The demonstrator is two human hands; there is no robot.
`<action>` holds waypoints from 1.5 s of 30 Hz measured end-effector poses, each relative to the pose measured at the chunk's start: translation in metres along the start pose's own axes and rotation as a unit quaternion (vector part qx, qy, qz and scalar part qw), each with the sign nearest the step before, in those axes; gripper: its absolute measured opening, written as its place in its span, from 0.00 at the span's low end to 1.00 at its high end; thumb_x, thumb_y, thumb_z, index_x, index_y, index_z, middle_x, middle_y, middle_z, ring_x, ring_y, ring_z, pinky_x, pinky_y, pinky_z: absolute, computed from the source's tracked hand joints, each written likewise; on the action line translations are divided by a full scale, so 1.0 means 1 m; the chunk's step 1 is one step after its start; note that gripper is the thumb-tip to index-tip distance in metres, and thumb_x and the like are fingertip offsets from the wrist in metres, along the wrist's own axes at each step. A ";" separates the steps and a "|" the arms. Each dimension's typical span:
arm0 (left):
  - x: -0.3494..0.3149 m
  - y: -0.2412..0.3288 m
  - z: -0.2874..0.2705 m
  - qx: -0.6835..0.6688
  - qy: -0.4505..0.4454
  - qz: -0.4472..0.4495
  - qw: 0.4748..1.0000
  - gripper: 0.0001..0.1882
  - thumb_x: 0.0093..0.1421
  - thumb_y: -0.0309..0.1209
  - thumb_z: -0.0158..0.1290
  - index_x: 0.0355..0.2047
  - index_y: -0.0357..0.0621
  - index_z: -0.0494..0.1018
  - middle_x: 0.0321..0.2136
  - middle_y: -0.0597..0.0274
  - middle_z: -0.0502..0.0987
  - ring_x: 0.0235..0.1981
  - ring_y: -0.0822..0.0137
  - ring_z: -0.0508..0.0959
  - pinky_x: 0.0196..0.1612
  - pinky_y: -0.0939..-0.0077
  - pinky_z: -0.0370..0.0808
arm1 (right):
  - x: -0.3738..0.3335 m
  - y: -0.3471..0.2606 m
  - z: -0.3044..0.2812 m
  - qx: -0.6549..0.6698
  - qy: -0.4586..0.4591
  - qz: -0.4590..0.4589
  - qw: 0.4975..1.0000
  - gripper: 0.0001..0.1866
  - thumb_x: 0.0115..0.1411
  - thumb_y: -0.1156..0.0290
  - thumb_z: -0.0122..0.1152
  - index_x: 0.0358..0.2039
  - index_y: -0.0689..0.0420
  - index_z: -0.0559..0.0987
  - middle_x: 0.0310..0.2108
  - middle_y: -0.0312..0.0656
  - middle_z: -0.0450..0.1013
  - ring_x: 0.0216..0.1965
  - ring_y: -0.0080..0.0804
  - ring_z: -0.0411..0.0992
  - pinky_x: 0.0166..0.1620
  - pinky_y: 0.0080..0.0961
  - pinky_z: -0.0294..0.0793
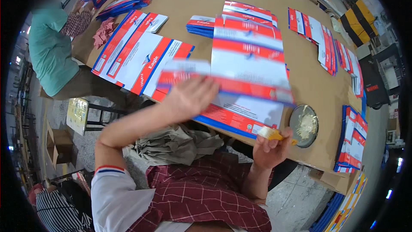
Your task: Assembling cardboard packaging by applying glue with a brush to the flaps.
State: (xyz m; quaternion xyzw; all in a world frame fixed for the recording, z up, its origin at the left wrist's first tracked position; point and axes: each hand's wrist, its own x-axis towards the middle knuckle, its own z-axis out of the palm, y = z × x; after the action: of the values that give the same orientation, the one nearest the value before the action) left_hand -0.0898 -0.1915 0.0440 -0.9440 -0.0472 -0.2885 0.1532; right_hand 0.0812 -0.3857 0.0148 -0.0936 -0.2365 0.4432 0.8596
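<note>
Smeared by motion, my left hand [193, 96] is at the near-left edge of a printed red, white and blue flat carton [251, 71]. That carton is blurred too and seems raised off the stack of flat cartons [244, 109] below it. My left fingers look closed on its edge, though the blur hides the exact grip. In my right hand [271, 150] is a paintbrush [270, 133] with pale bristles and yellow on it, held beside the stack's near-right corner. Just beyond it stands a round dark dish [316, 131] holding pale, lumpy paste.
More flat cartons [146, 56] lie on the brown table [189, 0] to the left, and others [315, 30] along the right. At far left a person in a green top [51, 47] handles a stack. A stool [79, 114] and an open box [60, 146] stand on the floor.
</note>
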 end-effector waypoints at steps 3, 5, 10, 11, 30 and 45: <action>-0.040 0.046 0.008 -0.078 -0.145 -0.059 0.985 0.17 0.46 0.29 0.49 0.38 0.37 0.69 0.38 0.55 0.72 0.39 0.60 0.73 0.34 0.72 0.73 | 0.012 0.036 -0.011 -0.038 0.116 0.068 0.990 0.06 0.62 0.68 0.44 0.35 0.56 0.66 0.26 0.34 0.66 0.26 0.22 0.65 0.37 0.27 0.67; -0.057 0.054 0.020 -0.155 -0.133 -0.097 0.974 0.16 0.47 0.29 0.52 0.38 0.38 0.70 0.38 0.55 0.73 0.40 0.59 0.74 0.37 0.71 0.73 | 0.022 0.060 -0.035 -0.070 0.177 0.088 0.978 0.07 0.62 0.68 0.46 0.35 0.58 0.67 0.27 0.35 0.66 0.28 0.22 0.66 0.44 0.30 0.66; -0.062 0.041 0.032 -0.222 -0.071 -0.289 0.929 0.12 0.51 0.28 0.52 0.37 0.41 0.71 0.35 0.58 0.73 0.40 0.59 0.72 0.39 0.65 0.69 | 0.019 0.071 -0.050 -0.114 0.259 0.085 0.955 0.09 0.62 0.66 0.45 0.37 0.58 0.67 0.26 0.37 0.66 0.30 0.22 0.65 0.45 0.29 0.65; -0.057 0.035 0.036 -0.188 -0.085 -0.325 0.923 0.13 0.50 0.24 0.50 0.38 0.40 0.70 0.37 0.57 0.72 0.42 0.59 0.71 0.42 0.64 0.67 | 0.021 0.071 -0.046 -0.135 0.275 0.073 0.949 0.10 0.63 0.65 0.45 0.37 0.59 0.68 0.26 0.37 0.66 0.30 0.22 0.65 0.44 0.27 0.66; -0.044 0.027 0.074 -0.148 -0.159 -0.318 0.923 0.19 0.46 0.22 0.46 0.42 0.38 0.67 0.41 0.55 0.67 0.46 0.60 0.66 0.48 0.61 0.60 | 0.035 0.072 -0.055 -0.112 0.240 0.108 0.958 0.11 0.63 0.61 0.42 0.35 0.55 0.68 0.19 0.32 0.64 0.30 0.15 0.66 0.52 0.33 0.63; -0.041 0.027 0.069 -0.146 -0.177 -0.355 0.906 0.15 0.54 0.23 0.45 0.43 0.39 0.68 0.43 0.52 0.68 0.47 0.56 0.67 0.48 0.61 0.59 | 0.015 0.040 -0.047 -0.148 0.209 0.007 0.967 0.05 0.60 0.69 0.49 0.34 0.55 0.69 0.28 0.36 0.68 0.31 0.26 0.68 0.48 0.31 0.64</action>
State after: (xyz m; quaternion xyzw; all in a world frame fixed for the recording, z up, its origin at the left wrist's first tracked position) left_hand -0.0823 -0.1954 -0.0409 -0.9123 -0.3626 -0.1555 -0.1094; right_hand 0.0831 -0.3477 -0.0354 -0.3120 -0.1143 0.3799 0.8633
